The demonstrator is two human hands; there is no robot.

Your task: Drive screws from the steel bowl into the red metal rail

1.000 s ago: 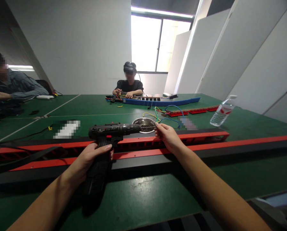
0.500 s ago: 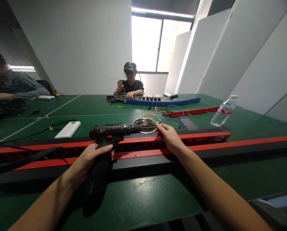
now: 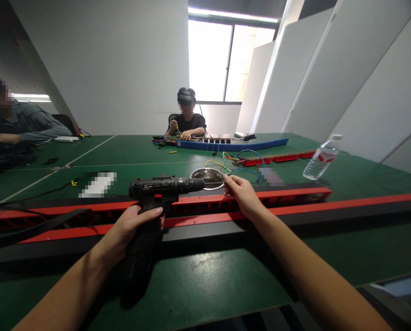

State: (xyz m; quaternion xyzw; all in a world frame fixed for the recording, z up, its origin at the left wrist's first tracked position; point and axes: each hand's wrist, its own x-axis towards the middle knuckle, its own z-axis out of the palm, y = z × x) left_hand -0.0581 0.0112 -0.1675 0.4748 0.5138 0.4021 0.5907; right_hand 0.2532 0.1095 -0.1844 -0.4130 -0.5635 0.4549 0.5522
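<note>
My left hand (image 3: 136, 223) is wrapped around the grip of a black cordless drill (image 3: 157, 187), which points to the right. A long thin bit (image 3: 214, 184) extends from its chuck. At the bit's far end, the thumb and fingers of my right hand (image 3: 241, 191) are pinched together; whatever sits between the fingertips is too small to make out. Just behind the bit stands a metal bowl (image 3: 196, 171) of small dark pieces. Beneath both hands lie two long black-and-red rails, the nearer one (image 3: 188, 221) in front of the farther one (image 3: 277, 195).
A clear water bottle (image 3: 318, 161) stands at the right. Coloured wires (image 3: 250, 171) and red strips (image 3: 286, 159) lie beyond the bowl. Across the green table (image 3: 205, 285), a co-worker (image 3: 188, 122) handles a blue rail (image 3: 233, 147). Another person (image 3: 29, 119) sits at the left. A black strap (image 3: 43, 228) crosses the rails.
The drill and both my hands stay almost still, with only a slight shift in the view. The co-worker's raised hand across the table has lowered a little.
</note>
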